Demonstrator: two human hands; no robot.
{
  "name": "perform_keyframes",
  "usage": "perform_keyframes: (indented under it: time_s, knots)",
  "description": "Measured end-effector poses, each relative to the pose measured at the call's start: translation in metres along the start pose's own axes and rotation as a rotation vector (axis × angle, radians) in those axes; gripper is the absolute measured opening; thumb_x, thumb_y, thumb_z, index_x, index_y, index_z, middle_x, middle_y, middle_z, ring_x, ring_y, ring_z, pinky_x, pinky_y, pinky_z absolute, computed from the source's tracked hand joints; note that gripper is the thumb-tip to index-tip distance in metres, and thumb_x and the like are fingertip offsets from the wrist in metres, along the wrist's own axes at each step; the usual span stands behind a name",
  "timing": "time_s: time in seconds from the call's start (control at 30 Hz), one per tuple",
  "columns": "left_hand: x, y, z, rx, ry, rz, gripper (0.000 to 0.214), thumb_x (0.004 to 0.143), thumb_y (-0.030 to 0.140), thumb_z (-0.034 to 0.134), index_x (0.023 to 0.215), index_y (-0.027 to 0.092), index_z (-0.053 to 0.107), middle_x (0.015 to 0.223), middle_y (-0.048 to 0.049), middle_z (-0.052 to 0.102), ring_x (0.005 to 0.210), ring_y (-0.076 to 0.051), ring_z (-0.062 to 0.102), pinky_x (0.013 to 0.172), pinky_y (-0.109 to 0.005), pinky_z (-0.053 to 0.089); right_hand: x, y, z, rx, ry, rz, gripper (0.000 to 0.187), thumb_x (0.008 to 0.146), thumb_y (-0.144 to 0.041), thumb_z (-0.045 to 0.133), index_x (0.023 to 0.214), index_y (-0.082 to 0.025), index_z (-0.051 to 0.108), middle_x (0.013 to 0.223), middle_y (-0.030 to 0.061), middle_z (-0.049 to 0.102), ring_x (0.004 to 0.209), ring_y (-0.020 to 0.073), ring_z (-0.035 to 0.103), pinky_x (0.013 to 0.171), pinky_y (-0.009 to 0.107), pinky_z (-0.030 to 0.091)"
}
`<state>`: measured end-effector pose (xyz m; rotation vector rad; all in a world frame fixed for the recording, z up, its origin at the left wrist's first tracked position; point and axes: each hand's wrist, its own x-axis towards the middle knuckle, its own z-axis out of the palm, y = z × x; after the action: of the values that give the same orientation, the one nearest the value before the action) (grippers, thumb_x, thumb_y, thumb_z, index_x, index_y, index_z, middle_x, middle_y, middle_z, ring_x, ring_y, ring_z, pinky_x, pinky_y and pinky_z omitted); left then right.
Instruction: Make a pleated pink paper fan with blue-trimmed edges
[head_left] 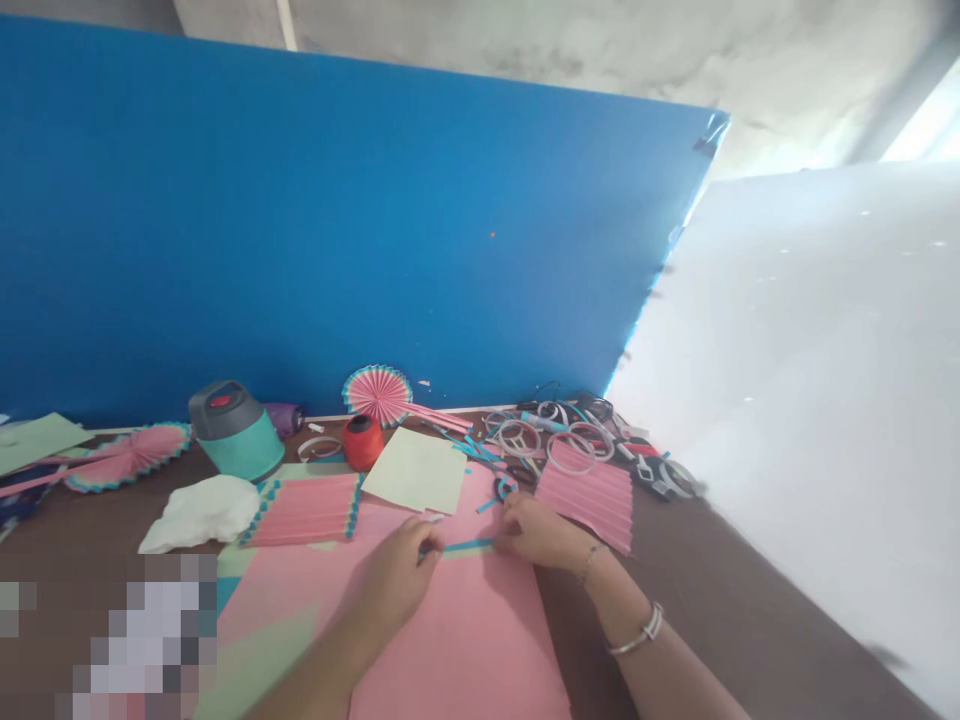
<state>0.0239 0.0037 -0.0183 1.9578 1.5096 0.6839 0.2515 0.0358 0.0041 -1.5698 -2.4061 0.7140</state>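
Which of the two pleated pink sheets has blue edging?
The left sheet, beside the white lump; the right sheet, near the right hand, looks plain pink.

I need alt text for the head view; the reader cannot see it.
A person's left hand and right hand are at a blue strip on pink paper. Beyond them lie pale paper, a pleated fan and rings, before a blue board.

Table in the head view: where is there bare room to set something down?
Bare brown table shows between the right forearm and the white panel, and a smaller patch between the left pink fan and the white wad. It is crowded beyond the right hand, with hoops and pleated pink paper.
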Motion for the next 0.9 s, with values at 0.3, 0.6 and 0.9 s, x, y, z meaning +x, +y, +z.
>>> perform_keyframes:
  time_s: [0.3,0.6,0.9]
  knots:
    - [-0.001,0.003,-0.003,0.012,0.003,-0.007,0.015,0.071,0.014,0.044,0.073,0.021,0.056,0.084,-0.001,0.061,0.08,-0.017,0.057,0.072,-0.026,0.042,-0.003,-0.003,-0.001,-0.124,0.041,0.162,0.019,0.065,-0.031,0.068,0.061,-0.015,0.059,0.075,0.0046,0.056,0.072,0.0158,0.051,0.056,0.023,0.032]
    - [-0.001,-0.003,0.0,0.027,0.0,-0.024,0.013,0.074,0.018,0.044,0.075,0.022,0.057,0.087,-0.0006,0.062,0.08,-0.017,0.058,0.069,-0.026,0.041,-0.008,-0.015,-0.01,-0.171,-0.018,0.294,0.024,0.067,-0.04,0.065,0.062,-0.017,0.066,0.069,0.005,0.061,0.066,0.0171,0.054,0.052,0.024,0.029]
    - [-0.001,-0.002,-0.001,0.024,-0.013,-0.011,0.014,0.074,0.017,0.043,0.075,0.022,0.056,0.085,-0.0006,0.062,0.081,-0.017,0.058,0.073,-0.027,0.041,-0.013,-0.011,-0.02,-0.204,0.043,0.305,0.023,0.065,-0.034,0.066,0.052,-0.016,0.06,0.063,0.0026,0.056,0.06,0.0121,0.048,0.05,0.023,0.026]
